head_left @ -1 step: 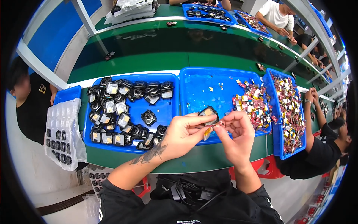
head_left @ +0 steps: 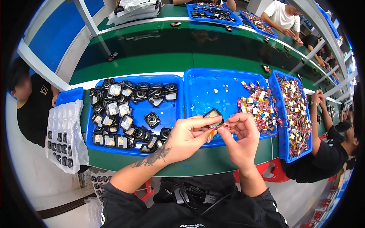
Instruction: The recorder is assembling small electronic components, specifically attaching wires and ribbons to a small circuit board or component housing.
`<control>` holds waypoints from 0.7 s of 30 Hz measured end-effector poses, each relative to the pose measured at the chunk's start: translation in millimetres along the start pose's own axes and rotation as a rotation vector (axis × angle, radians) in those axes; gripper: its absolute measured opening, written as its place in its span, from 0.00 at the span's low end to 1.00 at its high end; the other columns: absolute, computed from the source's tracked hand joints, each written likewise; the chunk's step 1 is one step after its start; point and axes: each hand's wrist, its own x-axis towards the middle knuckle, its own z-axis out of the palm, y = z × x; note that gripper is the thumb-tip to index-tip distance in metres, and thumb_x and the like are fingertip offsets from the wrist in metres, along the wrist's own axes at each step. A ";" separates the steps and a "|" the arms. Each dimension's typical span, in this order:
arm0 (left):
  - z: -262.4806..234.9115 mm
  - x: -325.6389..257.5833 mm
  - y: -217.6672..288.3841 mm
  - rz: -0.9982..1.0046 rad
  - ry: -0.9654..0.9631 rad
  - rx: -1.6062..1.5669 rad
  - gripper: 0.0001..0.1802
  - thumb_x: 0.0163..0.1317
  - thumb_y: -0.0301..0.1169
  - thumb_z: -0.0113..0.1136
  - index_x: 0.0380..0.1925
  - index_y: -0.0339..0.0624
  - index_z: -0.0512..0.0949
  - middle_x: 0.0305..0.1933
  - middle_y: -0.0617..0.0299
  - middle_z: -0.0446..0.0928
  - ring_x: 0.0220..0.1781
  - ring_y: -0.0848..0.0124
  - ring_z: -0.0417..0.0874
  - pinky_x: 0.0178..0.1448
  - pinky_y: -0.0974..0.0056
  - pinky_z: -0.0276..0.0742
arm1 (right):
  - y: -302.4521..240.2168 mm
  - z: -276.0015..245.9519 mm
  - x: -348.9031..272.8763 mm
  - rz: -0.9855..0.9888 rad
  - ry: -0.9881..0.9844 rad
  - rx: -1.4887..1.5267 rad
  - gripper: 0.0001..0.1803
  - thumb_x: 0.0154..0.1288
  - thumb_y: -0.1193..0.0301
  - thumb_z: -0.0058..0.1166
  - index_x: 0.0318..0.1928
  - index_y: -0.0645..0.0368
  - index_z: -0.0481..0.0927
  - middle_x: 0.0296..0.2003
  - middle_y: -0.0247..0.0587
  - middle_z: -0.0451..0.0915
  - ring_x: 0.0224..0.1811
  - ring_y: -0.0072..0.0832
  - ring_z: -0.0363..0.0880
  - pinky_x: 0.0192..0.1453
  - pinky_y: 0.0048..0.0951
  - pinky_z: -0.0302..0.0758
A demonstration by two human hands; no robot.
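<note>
My left hand [head_left: 186,136] is closed round a black watch casing [head_left: 213,114], whose pale inner side shows above the fingers. Just under its fingertips hangs a flat yellow-and-silver piece [head_left: 210,135]; how it joins the casing is hidden. My right hand [head_left: 243,138] meets the left, thumb and fingertips pinched on a small reddish part [head_left: 226,125] with a dark end. Both hands are over the front edge of the middle blue tray [head_left: 201,80]. Small red, white and yellow parts [head_left: 258,106] lie heaped on that tray's right side.
A blue tray [head_left: 173,114] of black watch casings [head_left: 114,109] stands left. To the right, a narrow blue tray [head_left: 283,150] holds many small parts. White plastic trays [head_left: 62,125] stand at far left. Beyond a green conveyor [head_left: 163,60], other people work.
</note>
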 end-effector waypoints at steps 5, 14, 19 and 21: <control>0.4 -0.7 1.4 0.065 0.004 0.067 0.22 0.62 0.14 0.55 0.57 0.33 0.74 0.58 0.52 0.76 0.56 0.69 0.79 0.61 0.67 0.77 | 1.4 1.6 -0.5 -0.096 0.035 -0.177 0.18 0.54 0.84 0.65 0.43 0.64 0.72 0.34 0.38 0.79 0.35 0.20 0.80 0.38 0.20 0.76; 4.5 -3.2 -0.2 0.125 0.035 0.179 0.23 0.63 0.16 0.56 0.59 0.37 0.74 0.55 0.52 0.78 0.53 0.71 0.80 0.57 0.68 0.79 | 3.1 5.7 0.5 -0.112 0.086 -0.194 0.19 0.53 0.84 0.66 0.44 0.63 0.73 0.36 0.37 0.76 0.36 0.21 0.80 0.36 0.20 0.76; 4.6 -2.6 1.5 0.063 0.066 0.053 0.28 0.65 0.17 0.54 0.65 0.38 0.64 0.53 0.53 0.80 0.51 0.73 0.81 0.50 0.68 0.79 | -3.7 7.5 8.2 0.125 -0.051 -0.059 0.22 0.56 0.84 0.62 0.51 0.63 0.72 0.39 0.35 0.75 0.42 0.20 0.77 0.38 0.18 0.77; 2.6 -2.2 -4.2 0.047 0.143 0.176 0.25 0.66 0.18 0.52 0.61 0.38 0.58 0.52 0.52 0.80 0.50 0.72 0.81 0.48 0.69 0.79 | -0.3 11.5 11.8 0.067 -0.083 -0.134 0.21 0.58 0.84 0.60 0.52 0.63 0.71 0.39 0.35 0.76 0.41 0.19 0.77 0.40 0.19 0.77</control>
